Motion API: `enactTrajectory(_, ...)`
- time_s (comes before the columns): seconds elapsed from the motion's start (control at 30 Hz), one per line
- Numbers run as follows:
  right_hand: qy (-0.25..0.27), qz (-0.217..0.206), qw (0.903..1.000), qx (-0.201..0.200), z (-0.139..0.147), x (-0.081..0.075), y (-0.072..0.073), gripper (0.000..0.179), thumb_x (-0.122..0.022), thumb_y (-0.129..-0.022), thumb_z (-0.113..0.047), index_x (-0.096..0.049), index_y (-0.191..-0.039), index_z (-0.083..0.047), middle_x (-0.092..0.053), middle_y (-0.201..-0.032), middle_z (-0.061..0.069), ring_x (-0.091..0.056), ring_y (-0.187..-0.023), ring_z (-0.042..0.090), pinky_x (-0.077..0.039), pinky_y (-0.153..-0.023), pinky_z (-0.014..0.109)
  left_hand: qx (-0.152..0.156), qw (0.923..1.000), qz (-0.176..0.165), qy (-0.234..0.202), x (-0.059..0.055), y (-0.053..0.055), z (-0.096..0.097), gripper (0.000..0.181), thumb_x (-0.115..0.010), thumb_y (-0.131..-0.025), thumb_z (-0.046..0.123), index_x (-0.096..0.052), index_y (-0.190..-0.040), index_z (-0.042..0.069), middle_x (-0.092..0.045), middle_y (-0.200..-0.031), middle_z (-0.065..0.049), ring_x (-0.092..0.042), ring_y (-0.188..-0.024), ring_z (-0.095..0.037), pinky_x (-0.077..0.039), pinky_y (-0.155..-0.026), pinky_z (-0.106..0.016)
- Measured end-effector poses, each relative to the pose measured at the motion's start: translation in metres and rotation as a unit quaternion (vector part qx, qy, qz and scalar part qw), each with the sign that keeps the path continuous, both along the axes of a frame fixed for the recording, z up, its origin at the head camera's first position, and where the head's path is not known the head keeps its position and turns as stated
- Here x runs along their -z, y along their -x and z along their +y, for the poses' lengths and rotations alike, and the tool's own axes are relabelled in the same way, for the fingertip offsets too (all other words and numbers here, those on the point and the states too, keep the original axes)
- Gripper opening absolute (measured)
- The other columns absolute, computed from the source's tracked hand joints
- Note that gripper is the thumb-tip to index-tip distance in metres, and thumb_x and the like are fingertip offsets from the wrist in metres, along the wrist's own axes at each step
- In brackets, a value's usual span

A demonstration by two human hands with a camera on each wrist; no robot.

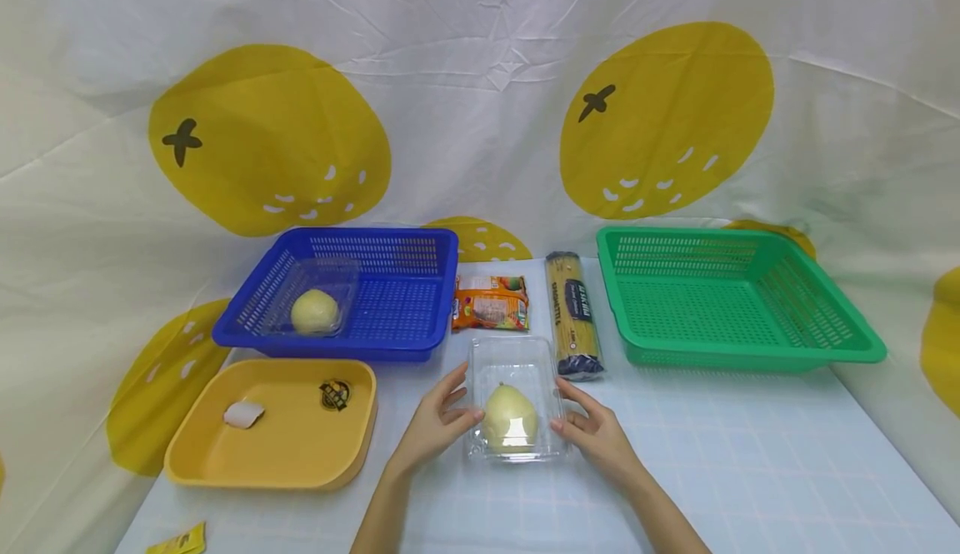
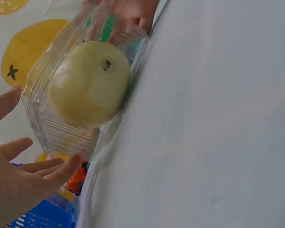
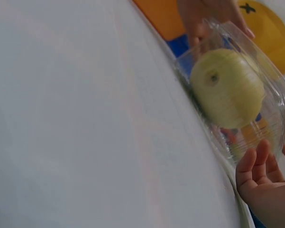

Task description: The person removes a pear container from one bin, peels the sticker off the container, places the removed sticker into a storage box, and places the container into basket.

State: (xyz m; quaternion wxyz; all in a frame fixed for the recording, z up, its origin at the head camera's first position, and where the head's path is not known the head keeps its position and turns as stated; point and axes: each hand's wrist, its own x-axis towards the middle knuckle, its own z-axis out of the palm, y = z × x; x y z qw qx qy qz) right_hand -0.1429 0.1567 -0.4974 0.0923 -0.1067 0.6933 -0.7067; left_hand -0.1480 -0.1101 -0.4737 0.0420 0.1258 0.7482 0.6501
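A clear plastic clamshell box (image 1: 516, 357) stands on the table with its lid down. Inside lies a pale yellow-green, pear-shaped fruit (image 1: 510, 419), also visible through the plastic in both wrist views. At the box's left side is my left hand (image 1: 437, 421), its fingers spread and the thumb tip by the edge. The left wrist view shows these fingers (image 2: 35, 164) straight and loose beside the plastic. My right hand (image 1: 600, 433) is at the opposite side, thumb and forefinger at the rim. In the right wrist view its fingers (image 3: 261, 164) are slightly bent against the wall.
Behind are an orange snack packet (image 1: 491, 304) and a spaghetti pack (image 1: 573, 312). A blue basket (image 1: 405, 308) at left holds another boxed fruit (image 1: 314, 312); a green basket (image 1: 697, 312) stands right. A yellow tray (image 1: 300, 437) with a small white object sits left, near a yellow sachet (image 1: 180, 541).
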Motion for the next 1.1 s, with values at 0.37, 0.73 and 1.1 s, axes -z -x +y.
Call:
enactTrajectory(0.37,-0.001,0.002,1.0,0.009,-0.0001,0.002,-0.0008,0.067,-0.066,-0.085,-0.003,-0.033,-0.144,-0.001,-0.038,-0.133,0.027,-0.058,-0.078,0.007,-0.05,-0.066,0.017,0.014,0.9996,-0.012,0.019,0.004,-0.0049,0.0053,0.085,-0.076,-0.078,0.016,-0.027,-0.146,0.0,-0.029,-0.142,-0.036,-0.035,-0.127,-0.051,-0.039,-0.1,-0.05)
enactTrajectory(0.73,-0.002,0.007,0.9998,0.016,-0.0008,0.0,-0.002,0.067,-0.066,-0.085,-0.002,-0.033,-0.143,0.002,-0.046,-0.107,0.024,-0.048,-0.063,0.0,-0.044,-0.056,0.013,-0.008,0.9997,-0.013,0.018,0.0011,-0.0085,0.0021,0.073,-0.078,-0.074,0.009,-0.043,-0.137,-0.004,-0.051,-0.125,-0.025,-0.055,-0.103,-0.033,-0.052,-0.086,-0.029)
enactTrajectory(1.1,-0.007,-0.011,0.9996,0.027,-0.0023,-0.0013,-0.0022,0.067,-0.068,-0.084,-0.004,-0.037,-0.143,-0.001,-0.047,-0.107,0.022,-0.046,-0.06,0.001,-0.042,-0.055,0.013,-0.011,0.9995,-0.028,-0.011,0.001,-0.0099,0.0022,0.073,-0.077,-0.073,0.0,-0.041,-0.137,-0.006,-0.05,-0.108,-0.023,-0.054,-0.073,-0.008,-0.048,-0.062,-0.018)
